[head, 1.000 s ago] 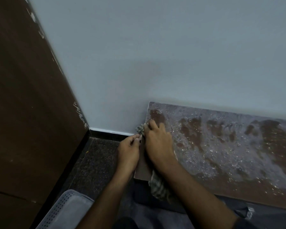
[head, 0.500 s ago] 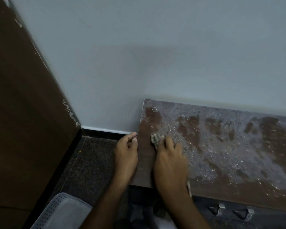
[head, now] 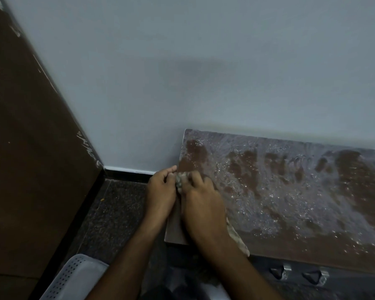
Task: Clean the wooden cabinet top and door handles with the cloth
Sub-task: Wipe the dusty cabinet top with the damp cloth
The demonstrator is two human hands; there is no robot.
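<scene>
Cloth bunched under your right hand, pressed on the wet cabinet top at its left edge; your left hand pinches the cloth's tip.

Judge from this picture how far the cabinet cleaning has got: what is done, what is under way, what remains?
Done: little; only darker patches show through the wet film on the cabinet top. Under way: the right hand presses the cloth at the top's left edge, the left hand beside it. Left: most of the top, and the door handles, untouched.
</scene>
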